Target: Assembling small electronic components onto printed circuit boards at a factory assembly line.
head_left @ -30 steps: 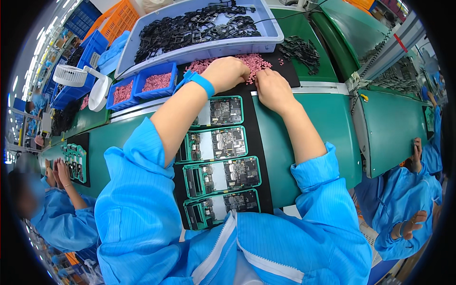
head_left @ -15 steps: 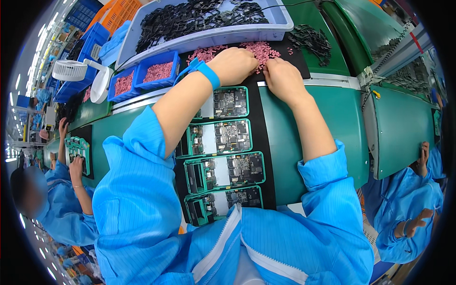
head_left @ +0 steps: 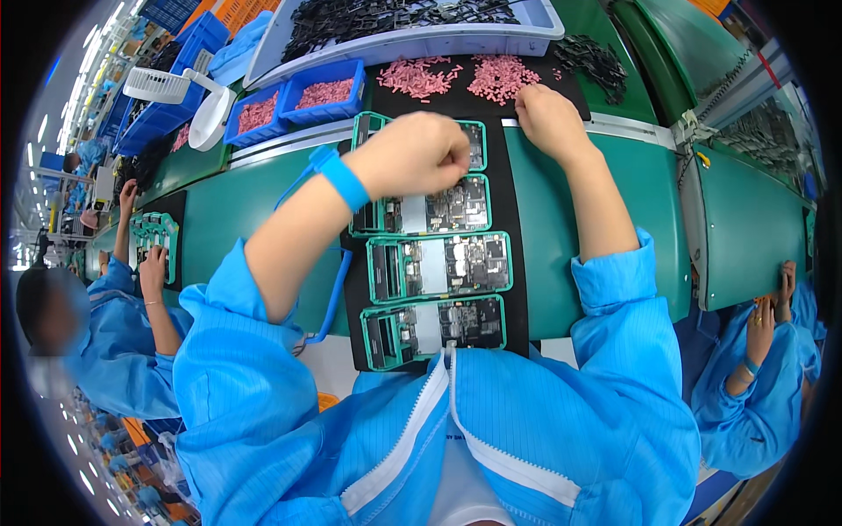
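Observation:
Several green frames holding opened phones with bare circuit boards [head_left: 469, 203] lie in a column on a black mat [head_left: 517, 263]. Over the two farthest ones hovers my left hand [head_left: 417, 156], its fingers pinched together above the boards; whatever they hold is too small to see. A blue wrist strap [head_left: 340, 178] circles that wrist. My right hand [head_left: 551, 121] has its fingers curled together at the near right edge of a pile of small pink pieces [head_left: 500, 79]; its fingertips' content is hidden. A second pile of longer pink pieces [head_left: 419, 77] lies to the left.
Two blue bins of pink pieces [head_left: 320, 95] stand at the far left, by a white fan [head_left: 158, 85]. Behind is a large pale tub [head_left: 421, 42] of black parts; more black parts [head_left: 592, 66] lie right. Co-workers [head_left: 114, 351] sit on both sides of the green bench [head_left: 596, 202].
My left hand has left the pink pieces and come nearer, over the phone boards. My right hand stays at the pile's edge. The whole view has shifted slightly.

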{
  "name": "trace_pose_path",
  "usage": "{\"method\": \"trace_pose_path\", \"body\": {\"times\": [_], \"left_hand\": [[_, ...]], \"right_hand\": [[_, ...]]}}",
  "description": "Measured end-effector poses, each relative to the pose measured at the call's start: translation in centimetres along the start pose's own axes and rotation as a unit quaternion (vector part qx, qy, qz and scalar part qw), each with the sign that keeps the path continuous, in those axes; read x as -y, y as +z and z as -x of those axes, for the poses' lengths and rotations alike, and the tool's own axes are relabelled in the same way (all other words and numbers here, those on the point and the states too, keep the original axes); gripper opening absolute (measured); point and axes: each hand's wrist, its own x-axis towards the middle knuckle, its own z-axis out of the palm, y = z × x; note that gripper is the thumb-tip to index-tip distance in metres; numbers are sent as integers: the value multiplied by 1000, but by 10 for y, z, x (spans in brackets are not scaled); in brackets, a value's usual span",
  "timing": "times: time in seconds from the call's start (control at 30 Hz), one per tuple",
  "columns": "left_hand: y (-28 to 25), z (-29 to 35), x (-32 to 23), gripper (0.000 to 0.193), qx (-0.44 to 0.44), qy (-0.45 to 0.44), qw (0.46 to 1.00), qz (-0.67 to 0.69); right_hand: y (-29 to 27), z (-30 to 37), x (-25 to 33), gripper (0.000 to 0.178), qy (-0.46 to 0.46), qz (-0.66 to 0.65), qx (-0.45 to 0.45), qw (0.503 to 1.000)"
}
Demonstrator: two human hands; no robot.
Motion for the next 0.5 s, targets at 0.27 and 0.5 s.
{"method": "trace_pose_path", "body": {"times": [0.27,0.5], "left_hand": [[34,38,-30,9,1,-28,999,-44],[53,33,-49,7,5,33,993,-112]], "right_hand": [[-35,41,43,11,35,-122,70,989],[-50,105,63,8,26,-125,114,985]]}}
